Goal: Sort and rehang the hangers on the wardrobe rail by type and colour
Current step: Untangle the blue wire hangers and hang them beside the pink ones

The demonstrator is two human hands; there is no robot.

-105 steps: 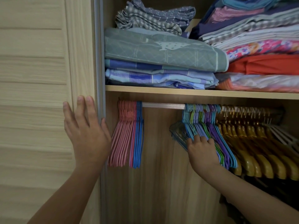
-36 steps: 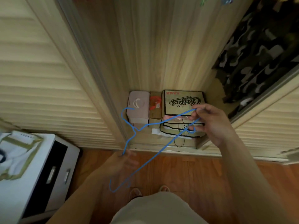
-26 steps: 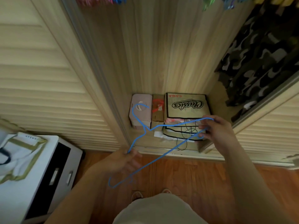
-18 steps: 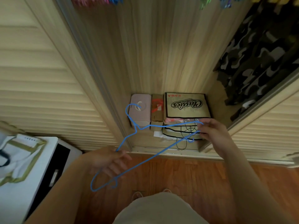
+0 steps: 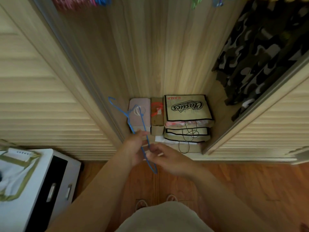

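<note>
Hands met before the wardrobe [image 5: 150, 56] — left hand [image 5: 136, 149] curled round the hanger [image 5: 143, 131], right hand [image 5: 164, 155] pinching it. Both gripped, probably to steady it for rehanging.

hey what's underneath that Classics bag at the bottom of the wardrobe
Under the Classics bag a pink-and-white plastic-wrapped bundle shows at the front edge, then another black-trimmed bag with thin black cords hanging over it. Anything further back under the bag is covered.

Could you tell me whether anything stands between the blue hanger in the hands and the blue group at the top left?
Nothing visible does: the blue hanger, held by both hands, has only bare wardrobe panel between it and the hung blue hangers.
</note>
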